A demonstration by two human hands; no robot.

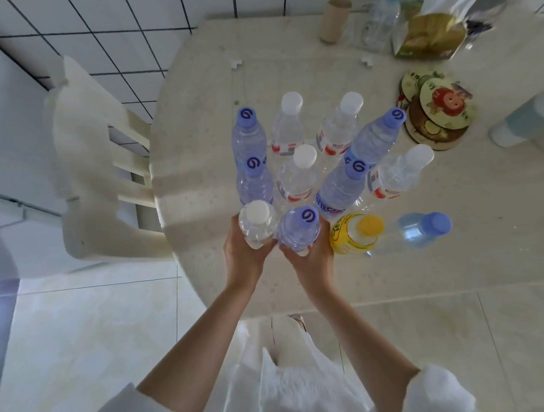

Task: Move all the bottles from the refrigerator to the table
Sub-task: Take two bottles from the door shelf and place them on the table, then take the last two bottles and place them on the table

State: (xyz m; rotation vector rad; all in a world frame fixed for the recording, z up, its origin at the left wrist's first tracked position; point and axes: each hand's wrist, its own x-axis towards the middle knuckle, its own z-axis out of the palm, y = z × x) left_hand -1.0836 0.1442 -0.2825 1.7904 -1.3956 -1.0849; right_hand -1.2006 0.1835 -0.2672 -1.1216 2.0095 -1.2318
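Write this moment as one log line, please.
left hand: holds white-cap bottle | right hand: holds purple-cap bottle | over table edge

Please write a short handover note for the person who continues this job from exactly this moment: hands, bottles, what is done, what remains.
Left hand grips a white-capped bottle; right hand grips a purple-capped bottle. Both are at the near edge of the table.
Done: the standing bottles, a yellow bottle and a blue-capped one lying down are on the table.
Left: set down these two. The refrigerator is out of view, so check it for more.
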